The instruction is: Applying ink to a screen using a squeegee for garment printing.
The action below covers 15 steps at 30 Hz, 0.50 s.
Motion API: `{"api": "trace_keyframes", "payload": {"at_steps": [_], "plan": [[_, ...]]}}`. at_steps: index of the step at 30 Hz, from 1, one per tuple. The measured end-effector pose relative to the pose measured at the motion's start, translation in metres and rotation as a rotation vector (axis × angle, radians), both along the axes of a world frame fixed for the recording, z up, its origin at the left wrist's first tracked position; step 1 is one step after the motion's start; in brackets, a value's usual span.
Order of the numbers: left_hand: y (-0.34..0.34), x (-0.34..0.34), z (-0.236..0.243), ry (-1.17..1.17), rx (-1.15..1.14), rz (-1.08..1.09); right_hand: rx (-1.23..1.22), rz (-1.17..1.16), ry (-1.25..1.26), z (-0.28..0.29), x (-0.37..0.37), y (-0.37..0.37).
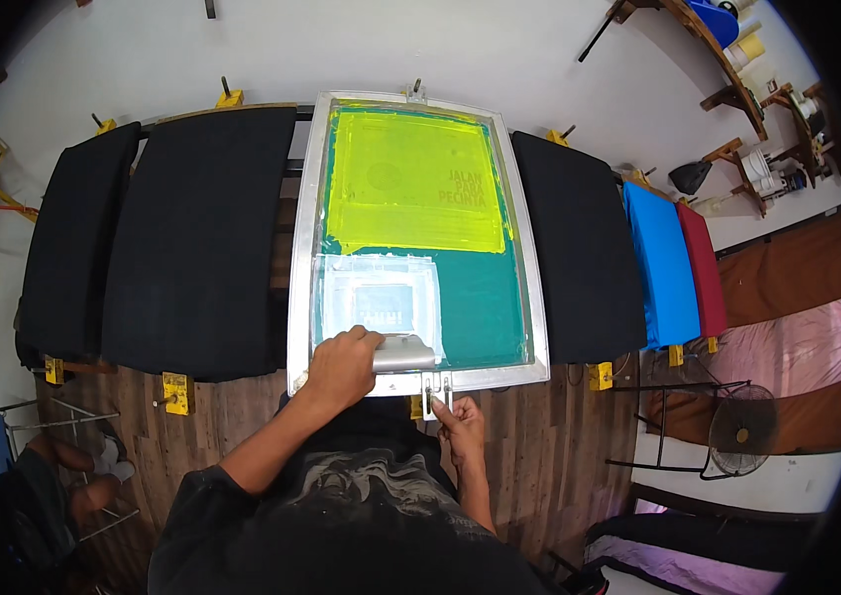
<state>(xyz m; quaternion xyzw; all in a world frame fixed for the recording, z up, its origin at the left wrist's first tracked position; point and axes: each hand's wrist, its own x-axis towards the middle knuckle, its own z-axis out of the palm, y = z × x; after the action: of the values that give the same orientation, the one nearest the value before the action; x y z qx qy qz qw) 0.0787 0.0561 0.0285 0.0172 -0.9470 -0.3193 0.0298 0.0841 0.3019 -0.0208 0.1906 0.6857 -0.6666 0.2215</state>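
A metal-framed screen (529, 297) lies at the centre, its green mesh (481, 306) carrying a large yellow patch (415, 149) with faint lettering and a smaller white-inked patch (381, 278) at lower left. My left hand (339, 369) is closed round the end of a silver squeegee (405, 352) resting along the white patch's lower edge. Below the frame's front edge, my right hand (458, 428) has its thumb and fingers curled on a metal bracket (435, 395) fixed to the frame. What lies under the screen is hidden.
Black-covered platens (192, 238) flank the screen, with blue (658, 263) and red (700, 268) ones at right, on yellow clamps (178, 395). A standing fan (742, 431) is at lower right. Wooden shelves (723, 59) hang upper right. Another person's legs (98, 491) show at lower left.
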Motion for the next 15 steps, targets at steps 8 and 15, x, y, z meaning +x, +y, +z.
{"api": "trace_keyframes", "payload": {"at_steps": [8, 15], "plan": [[0.001, -0.002, 0.001, -0.014, 0.001, -0.008, -0.05, -0.021, 0.006, -0.009, 0.001, 0.007], [0.001, -0.008, -0.012, -0.104, 0.015, 0.01, -0.041, 0.041, -0.033, -0.009, 0.003, 0.009]]}}
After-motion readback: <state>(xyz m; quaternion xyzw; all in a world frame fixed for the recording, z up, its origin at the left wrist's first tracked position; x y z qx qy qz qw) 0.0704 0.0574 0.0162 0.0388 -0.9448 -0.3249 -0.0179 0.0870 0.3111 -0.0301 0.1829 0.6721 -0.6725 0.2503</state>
